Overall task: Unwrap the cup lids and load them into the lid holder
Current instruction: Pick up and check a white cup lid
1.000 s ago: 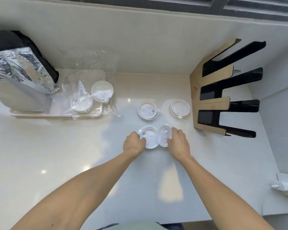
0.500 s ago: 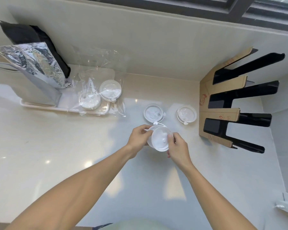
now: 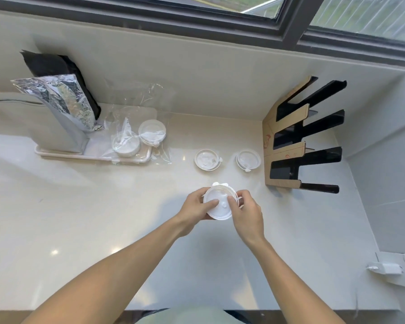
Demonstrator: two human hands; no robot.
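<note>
Two loose lids lie just left of the lid holder, partly blocking the way to its near slots. Bare surface stays open in front of the holder; a clutter-filled tray sits well left.

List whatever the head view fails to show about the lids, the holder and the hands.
- How many lids are in the held stack: the left hand and right hand cover its sides.
- Count of lids still in the clear wrap: creased, glaring plastic blurs them.
- Whether the lid holder slots hold anything: their dark interiors show nothing clearly.
- Marks on the two loose lids on the counter: too small.
</note>
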